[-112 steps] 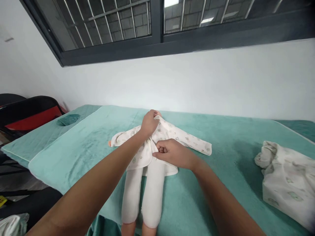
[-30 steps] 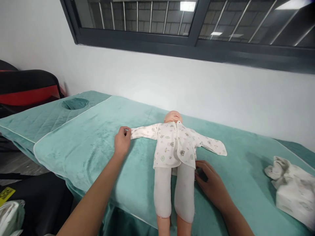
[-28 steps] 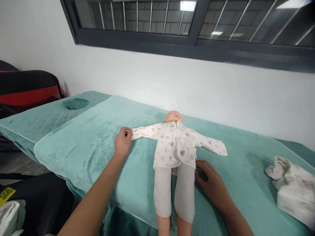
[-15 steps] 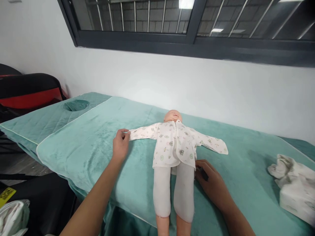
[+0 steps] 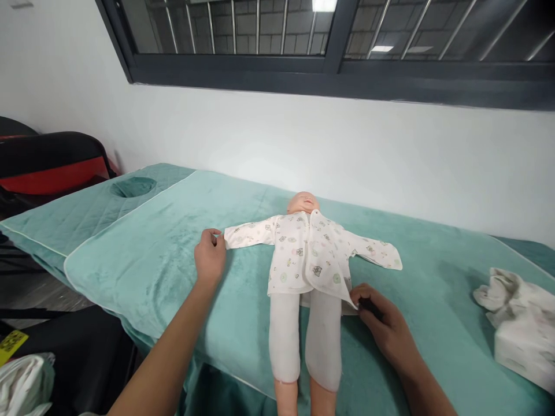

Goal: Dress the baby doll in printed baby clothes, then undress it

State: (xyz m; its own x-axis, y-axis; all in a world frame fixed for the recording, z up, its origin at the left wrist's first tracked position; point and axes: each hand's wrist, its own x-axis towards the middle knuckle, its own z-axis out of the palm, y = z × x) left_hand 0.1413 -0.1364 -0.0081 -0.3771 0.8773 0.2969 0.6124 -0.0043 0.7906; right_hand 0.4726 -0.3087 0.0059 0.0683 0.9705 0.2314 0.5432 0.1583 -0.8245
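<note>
A baby doll (image 5: 303,203) lies on its back on a teal towel (image 5: 151,254), head toward the wall. It wears a white printed jacket (image 5: 310,254) and white leggings (image 5: 303,335). My left hand (image 5: 210,257) pinches the cuff of the jacket's left-side sleeve, which is stretched out sideways. My right hand (image 5: 381,320) pinches the jacket's lower right hem beside the doll's hip and pulls it outward.
A crumpled white garment (image 5: 515,329) lies at the right on the towel. The padded bed has a face hole (image 5: 132,186) at far left. A black and red chair (image 5: 47,164) stands beyond the left end. A white wall runs close behind the bed.
Since 3.7 s ago my hands left the doll's chest and went to the sleeve cuff and hem. In the last second my right hand drew the hem outward to the right.
</note>
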